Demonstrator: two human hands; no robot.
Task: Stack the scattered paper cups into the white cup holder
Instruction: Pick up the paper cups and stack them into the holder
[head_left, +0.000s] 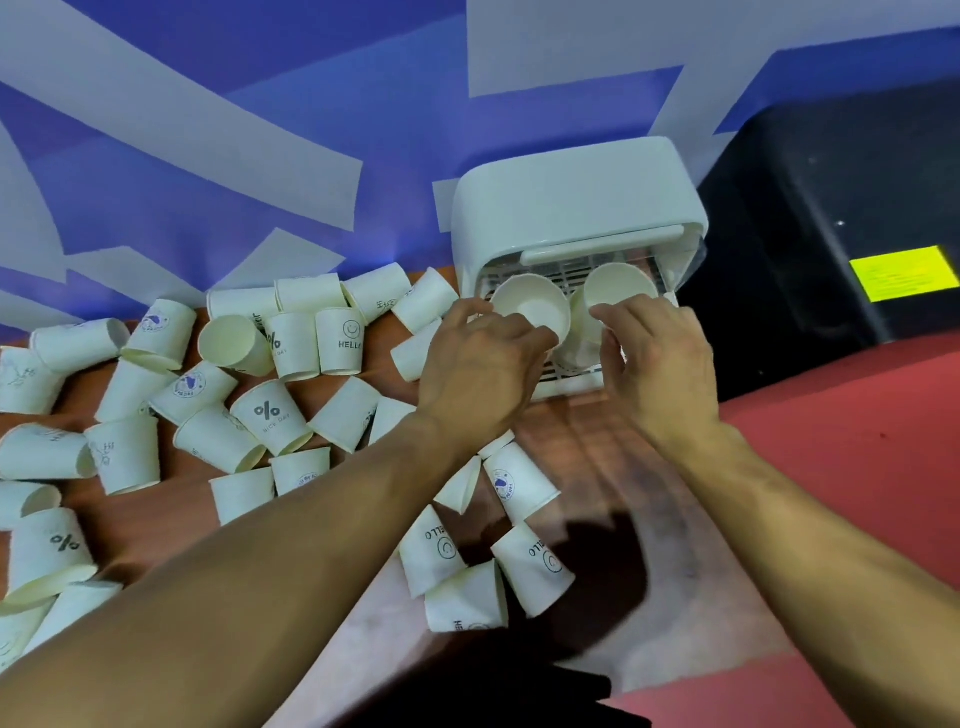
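Left hand (478, 364) is pinching the left cup (530, 309) and right hand (660, 358) is gripping the right cup (618, 291), both seating into the white cup holder (571, 197); I'd be lowering them upright while scattered cups (270, 410) are waiting on the table (582, 457).

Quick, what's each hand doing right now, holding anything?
Left hand: closed around the left paper cup at the white cup holder.
Right hand: closed around the right paper cup.
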